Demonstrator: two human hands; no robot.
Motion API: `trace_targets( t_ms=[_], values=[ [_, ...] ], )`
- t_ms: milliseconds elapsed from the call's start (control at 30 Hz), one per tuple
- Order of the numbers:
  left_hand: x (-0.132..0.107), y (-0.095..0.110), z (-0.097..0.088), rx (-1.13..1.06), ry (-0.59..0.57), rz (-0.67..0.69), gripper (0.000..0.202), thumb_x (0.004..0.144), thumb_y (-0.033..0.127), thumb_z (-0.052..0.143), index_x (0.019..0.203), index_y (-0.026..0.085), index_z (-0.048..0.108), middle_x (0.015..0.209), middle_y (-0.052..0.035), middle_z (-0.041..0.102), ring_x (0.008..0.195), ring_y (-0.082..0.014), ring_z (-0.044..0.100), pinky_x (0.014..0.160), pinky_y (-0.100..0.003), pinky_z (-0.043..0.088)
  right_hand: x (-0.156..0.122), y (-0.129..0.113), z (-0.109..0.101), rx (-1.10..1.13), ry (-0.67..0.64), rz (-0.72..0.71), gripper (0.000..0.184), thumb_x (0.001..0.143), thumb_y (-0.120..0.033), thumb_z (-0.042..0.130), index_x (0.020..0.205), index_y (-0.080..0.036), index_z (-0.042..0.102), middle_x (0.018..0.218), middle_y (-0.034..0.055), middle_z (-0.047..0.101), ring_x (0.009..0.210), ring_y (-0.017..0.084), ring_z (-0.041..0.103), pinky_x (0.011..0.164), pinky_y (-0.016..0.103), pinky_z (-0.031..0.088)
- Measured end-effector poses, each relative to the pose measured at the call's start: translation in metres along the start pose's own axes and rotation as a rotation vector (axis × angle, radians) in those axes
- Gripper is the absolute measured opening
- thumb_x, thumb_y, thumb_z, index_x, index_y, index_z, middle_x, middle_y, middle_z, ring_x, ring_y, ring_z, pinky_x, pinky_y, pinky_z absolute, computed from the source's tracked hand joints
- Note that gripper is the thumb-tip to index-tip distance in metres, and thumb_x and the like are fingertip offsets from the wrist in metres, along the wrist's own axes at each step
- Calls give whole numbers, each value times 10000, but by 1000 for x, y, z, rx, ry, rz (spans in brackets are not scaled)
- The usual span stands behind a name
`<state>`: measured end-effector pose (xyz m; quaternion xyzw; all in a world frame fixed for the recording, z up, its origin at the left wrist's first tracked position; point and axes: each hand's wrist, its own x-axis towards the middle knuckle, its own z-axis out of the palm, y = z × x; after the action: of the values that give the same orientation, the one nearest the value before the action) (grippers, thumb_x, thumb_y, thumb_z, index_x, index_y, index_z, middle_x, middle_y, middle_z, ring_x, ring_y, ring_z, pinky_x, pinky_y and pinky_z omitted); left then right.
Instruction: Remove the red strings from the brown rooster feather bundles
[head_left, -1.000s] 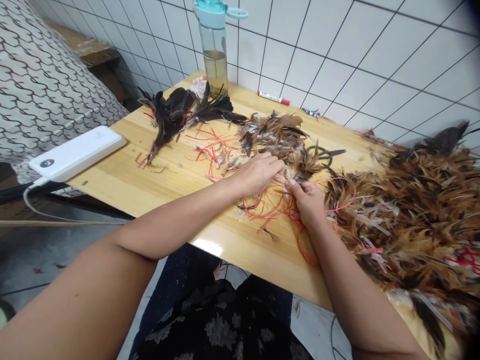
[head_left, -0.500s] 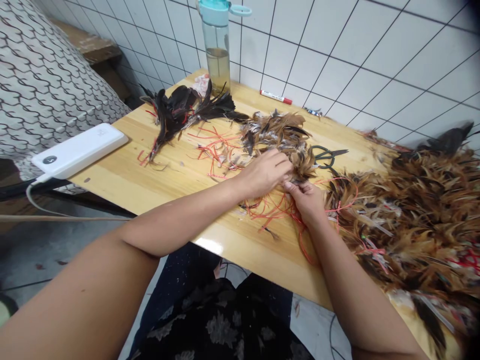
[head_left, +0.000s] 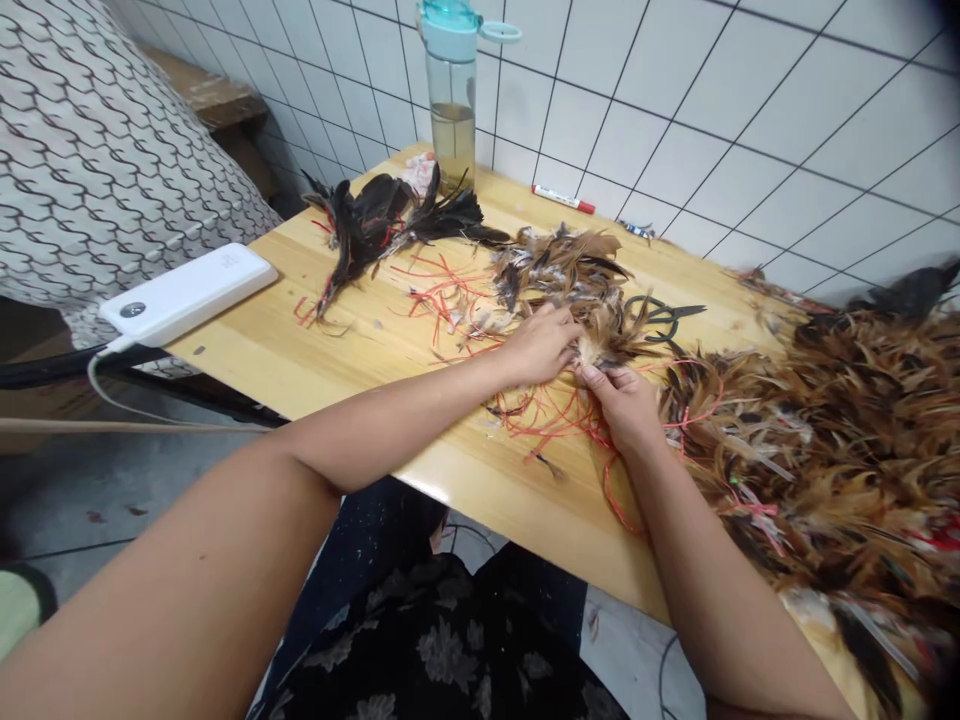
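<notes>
one view looks forward and down from the head, fairly near, above and behind the left hand (head_left: 546, 345) and right hand (head_left: 631, 408), reaching the wall (head_left: 637, 90) beyond them and the lap (head_left: 450, 640) below

The table (head_left: 525, 500) before you looks like wood, smooth and varnished, with a glossy shine at its near edge. The feather bunch (head_left: 589, 350) which you hold appears soft and downy; the brown feathers (head_left: 847, 420) to your right look rough and ruffled. Your power bank (head_left: 191, 290) seems smooth plastic, the bottle (head_left: 452, 90) clear plastic. The scissors (head_left: 690, 311) have dark metal blades. The patterned sheet (head_left: 112, 150) is matt cloth.
</notes>
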<state>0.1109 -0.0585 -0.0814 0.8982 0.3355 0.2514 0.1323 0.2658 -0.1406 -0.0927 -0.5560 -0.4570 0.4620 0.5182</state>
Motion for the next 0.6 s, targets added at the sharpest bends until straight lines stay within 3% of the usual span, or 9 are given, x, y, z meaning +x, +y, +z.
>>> trace_targets(
  t_ms=[100, 233, 400, 500, 600],
  values=[
    [2, -2, -4, -137, 52, -60, 175, 848, 141, 519, 892, 147, 689, 967, -97, 648, 977, -224, 563, 893, -355, 438, 0, 1, 0, 2, 45, -5, 414, 562, -546, 842, 729, -188, 720, 728, 14, 730, 686, 164, 652, 746, 353, 557],
    [1, -1, -17, -507, 136, -250, 62, 830, 148, 583, 815, 131, 641, 777, -22, 628, 751, -133, 559, 738, -266, 432, -1, -1, 0, 21, 101, -5, 362, 607, -510, 824, 743, -190, 723, 772, 22, 743, 720, 172, 662, 756, 353, 557],
    [-3, 12, -25, -1052, 61, -447, 43, 851, 124, 571, 812, 126, 556, 637, 30, 571, 556, -61, 508, 597, -202, 403, 1, 1, -1, -16, 167, -11, 342, 657, -503, 780, 750, -181, 714, 766, 30, 739, 713, 180, 653, 709, 341, 540],
    [-4, 20, -23, -1146, 6, -465, 53, 838, 102, 591, 819, 124, 547, 627, 31, 581, 540, -51, 524, 579, -184, 402, 2, 3, 0, -81, 186, -3, 369, 643, -522, 774, 697, -166, 692, 695, 24, 714, 639, 166, 613, 632, 318, 510],
    [-4, 22, -20, -1092, -18, -452, 58, 827, 94, 586, 807, 127, 544, 629, 31, 592, 554, -52, 533, 572, -178, 389, 2, 2, 2, -123, 181, -4, 377, 620, -521, 783, 662, -161, 680, 652, 19, 696, 614, 156, 590, 608, 307, 494]
  ],
)
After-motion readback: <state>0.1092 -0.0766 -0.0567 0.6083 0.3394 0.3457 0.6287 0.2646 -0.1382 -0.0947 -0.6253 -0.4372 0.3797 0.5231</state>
